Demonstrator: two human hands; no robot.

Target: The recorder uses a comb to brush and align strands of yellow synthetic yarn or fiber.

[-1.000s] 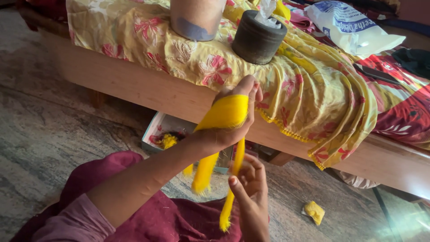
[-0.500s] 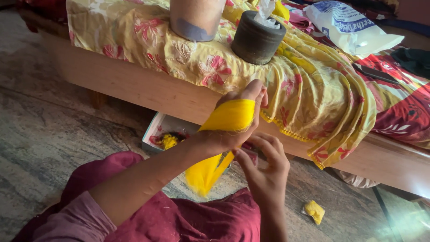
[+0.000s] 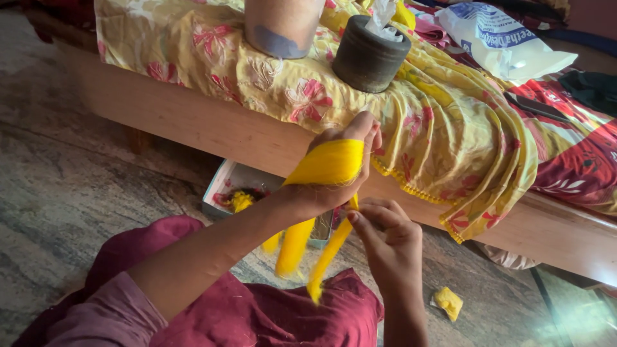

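A band of yellow fabric strip is wrapped over the left hand, whose fingers are closed on it, in front of the bed's wooden edge. Two loose tails hang down from it. Just below, the right hand has its fingers pinched together on one tail. A dark round container stands on the floral bedsheet, and a small yellow scrap lies on the floor.
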